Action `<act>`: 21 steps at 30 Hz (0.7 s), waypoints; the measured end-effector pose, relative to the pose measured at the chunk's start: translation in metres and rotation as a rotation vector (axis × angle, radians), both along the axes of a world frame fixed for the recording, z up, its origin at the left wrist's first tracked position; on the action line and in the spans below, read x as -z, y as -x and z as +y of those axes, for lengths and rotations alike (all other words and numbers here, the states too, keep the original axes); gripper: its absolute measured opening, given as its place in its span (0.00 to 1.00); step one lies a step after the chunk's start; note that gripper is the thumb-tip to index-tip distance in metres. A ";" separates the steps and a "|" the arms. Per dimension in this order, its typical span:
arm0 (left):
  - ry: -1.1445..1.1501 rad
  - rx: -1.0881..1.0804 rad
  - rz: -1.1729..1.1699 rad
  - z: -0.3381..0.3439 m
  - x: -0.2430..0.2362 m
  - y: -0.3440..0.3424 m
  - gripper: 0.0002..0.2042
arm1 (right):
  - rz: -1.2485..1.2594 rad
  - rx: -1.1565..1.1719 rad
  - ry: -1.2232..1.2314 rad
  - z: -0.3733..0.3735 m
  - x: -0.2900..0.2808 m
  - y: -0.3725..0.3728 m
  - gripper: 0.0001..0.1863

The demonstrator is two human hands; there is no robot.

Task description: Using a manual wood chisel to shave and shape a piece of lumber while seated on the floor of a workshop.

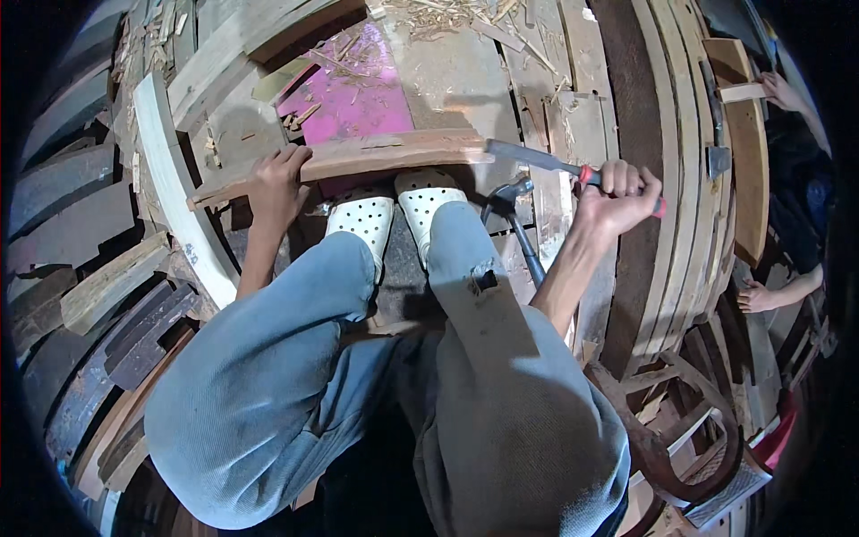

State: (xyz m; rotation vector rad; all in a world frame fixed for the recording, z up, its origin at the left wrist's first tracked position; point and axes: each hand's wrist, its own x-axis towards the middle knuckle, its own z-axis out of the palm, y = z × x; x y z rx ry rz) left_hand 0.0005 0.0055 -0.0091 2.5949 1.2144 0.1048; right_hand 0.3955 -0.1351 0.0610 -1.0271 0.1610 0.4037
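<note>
A long wooden board (385, 155) lies crosswise just beyond my feet, its left end angled toward me. My left hand (276, 190) grips it near that left end, fingers curled over the top edge. In my right hand (617, 199) is a chisel (534, 156) with a red and black handle, my fist closed around the grip. Its flat metal blade points left and reaches the board's right end. A claw hammer (519, 224) with a dark handle rests beside my right leg, under the line of the chisel.
White clogs (362, 219) on my feet stand close behind the board. A pale plank (179, 188) and stacked timber (80, 197) fill the left. Wood shavings (438, 18) litter the far floor. Long beams (667, 179) run along the right, with another person's hands (783, 92) beyond them.
</note>
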 end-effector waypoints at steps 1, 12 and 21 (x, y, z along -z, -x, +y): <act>-0.006 -0.007 0.010 0.000 -0.003 0.004 0.25 | 0.032 -0.063 -0.091 -0.004 -0.006 -0.005 0.21; -0.036 -0.013 -0.017 -0.002 -0.005 0.008 0.25 | 0.096 -0.097 -0.016 0.027 0.024 0.036 0.21; -0.075 -0.005 0.008 -0.001 -0.008 0.008 0.25 | -0.013 0.020 -0.138 -0.009 -0.017 -0.013 0.21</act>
